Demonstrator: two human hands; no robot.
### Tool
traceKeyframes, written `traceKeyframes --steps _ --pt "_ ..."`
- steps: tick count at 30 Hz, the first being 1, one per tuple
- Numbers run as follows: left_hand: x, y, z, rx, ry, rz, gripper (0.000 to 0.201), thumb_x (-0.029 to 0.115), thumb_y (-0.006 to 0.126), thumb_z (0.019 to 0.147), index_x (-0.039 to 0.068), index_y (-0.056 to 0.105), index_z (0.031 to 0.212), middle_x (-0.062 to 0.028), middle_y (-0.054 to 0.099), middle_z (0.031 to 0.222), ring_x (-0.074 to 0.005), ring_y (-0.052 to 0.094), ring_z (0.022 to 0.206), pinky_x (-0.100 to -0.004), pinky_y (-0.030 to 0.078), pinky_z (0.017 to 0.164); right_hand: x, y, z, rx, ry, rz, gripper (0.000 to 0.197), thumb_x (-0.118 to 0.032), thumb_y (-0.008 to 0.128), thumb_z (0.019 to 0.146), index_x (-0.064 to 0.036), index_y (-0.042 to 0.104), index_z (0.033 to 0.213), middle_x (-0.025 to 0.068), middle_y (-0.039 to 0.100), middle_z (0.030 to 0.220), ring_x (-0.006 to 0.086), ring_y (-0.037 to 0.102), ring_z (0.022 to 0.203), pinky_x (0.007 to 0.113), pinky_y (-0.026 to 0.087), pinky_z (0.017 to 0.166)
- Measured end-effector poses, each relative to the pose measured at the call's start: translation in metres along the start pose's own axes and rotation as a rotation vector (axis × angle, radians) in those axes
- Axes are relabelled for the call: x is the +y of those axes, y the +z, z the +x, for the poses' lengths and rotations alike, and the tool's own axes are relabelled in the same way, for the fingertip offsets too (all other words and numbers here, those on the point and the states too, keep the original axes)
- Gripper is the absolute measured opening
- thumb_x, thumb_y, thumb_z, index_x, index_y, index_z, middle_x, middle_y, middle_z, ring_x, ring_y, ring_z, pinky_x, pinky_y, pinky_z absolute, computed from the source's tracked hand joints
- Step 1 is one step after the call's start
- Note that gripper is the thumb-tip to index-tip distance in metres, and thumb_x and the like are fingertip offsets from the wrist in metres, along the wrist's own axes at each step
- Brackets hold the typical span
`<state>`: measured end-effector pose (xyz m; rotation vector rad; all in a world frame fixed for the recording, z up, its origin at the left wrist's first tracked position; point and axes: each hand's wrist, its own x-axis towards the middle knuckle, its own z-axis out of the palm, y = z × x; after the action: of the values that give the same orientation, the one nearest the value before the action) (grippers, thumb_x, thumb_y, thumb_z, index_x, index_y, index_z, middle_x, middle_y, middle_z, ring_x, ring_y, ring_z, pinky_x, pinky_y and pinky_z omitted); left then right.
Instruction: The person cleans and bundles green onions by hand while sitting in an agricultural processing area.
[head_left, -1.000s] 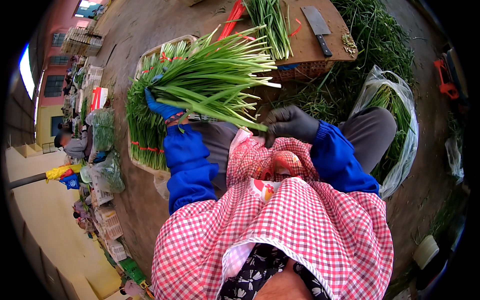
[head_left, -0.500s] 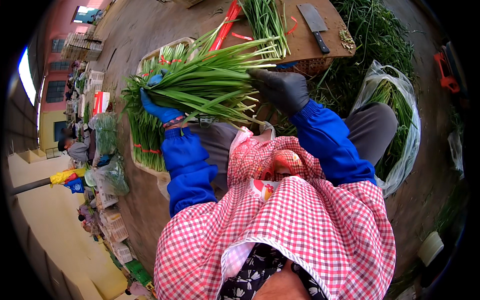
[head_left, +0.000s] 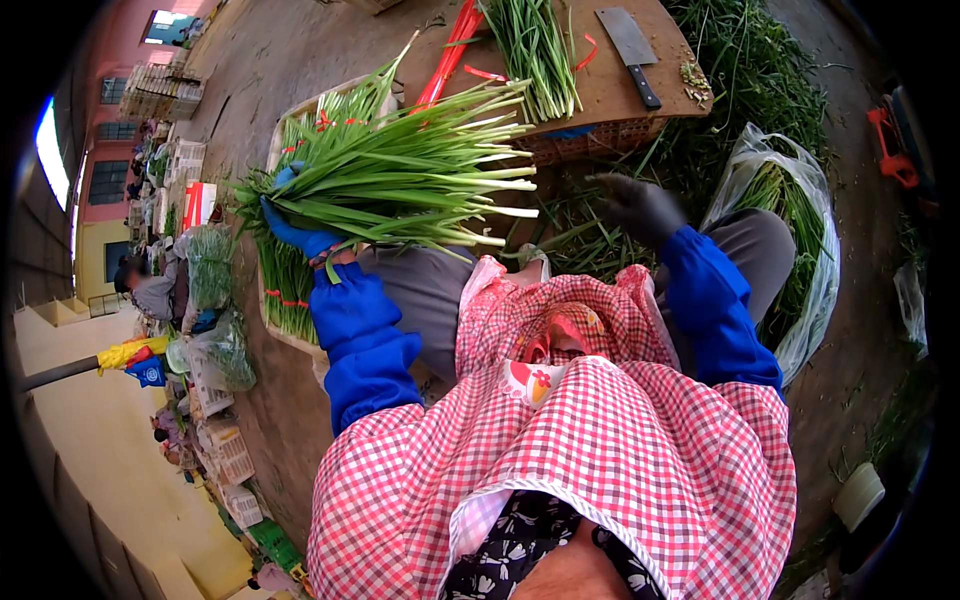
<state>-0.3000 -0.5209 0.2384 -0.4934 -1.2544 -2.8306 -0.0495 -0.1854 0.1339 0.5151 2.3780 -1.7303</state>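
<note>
bunch of green chives (head_left: 400, 180) is lying across the person's left knee, white ends pointing right | left hand (head_left: 290, 225) in blue glove is gripping it | right hand (head_left: 640, 205), dark glove, is hovering loosely curled over loose chives on the floor (head_left: 590, 240) | cleaver (head_left: 630, 40) is resting on the wooden worktop (head_left: 620, 90)

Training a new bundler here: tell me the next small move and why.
Probably bring the right hand back to the bunch of greens. The left hand grips it alone, no tie shows around it, and red bands lie on the board.
</note>
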Motion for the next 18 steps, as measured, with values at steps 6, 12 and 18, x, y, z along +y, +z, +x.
traceKeyframes --steps 6,12,18 --pt "0.001 0.016 0.005 -0.160 0.040 0.286 0.046 0.042 0.036 0.084 0.001 0.056 0.093 -0.0104 0.058 0.093 -0.0255 0.055 0.086 -0.0409 0.045 0.079 -0.051 0.023 0.039 -0.027 -0.250 0.972 0.050 -0.013 0.060 0.080 -0.0014 0.040 0.124 0.0099 0.052 0.113 0.0162 0.052 0.099 0.029 0.044 0.083" --pt "0.001 0.058 0.000 -0.248 -0.226 -0.302 0.030 0.030 0.048 0.081 0.001 0.058 0.084 -0.0083 0.058 0.084 -0.0273 0.048 0.095 -0.0400 0.031 0.095 -0.058 0.029 0.054 -0.108 -0.270 1.083 0.042 -0.013 0.066 0.075 -0.0003 0.050 0.112 0.0087 0.059 0.102 0.0162 0.057 0.091 0.029 0.045 0.080" --pt "0.010 0.050 0.002 -0.181 -0.245 -0.294 0.017 0.024 0.052 0.078 0.011 0.046 0.069 -0.0001 0.044 0.069 -0.0150 0.044 0.073 -0.0356 0.034 0.086 -0.067 0.022 0.041 -0.267 -0.316 1.171 0.037 -0.020 0.056 0.082 0.0004 0.050 0.113 0.0101 0.061 0.094 0.0182 0.059 0.085 0.031 0.046 0.080"
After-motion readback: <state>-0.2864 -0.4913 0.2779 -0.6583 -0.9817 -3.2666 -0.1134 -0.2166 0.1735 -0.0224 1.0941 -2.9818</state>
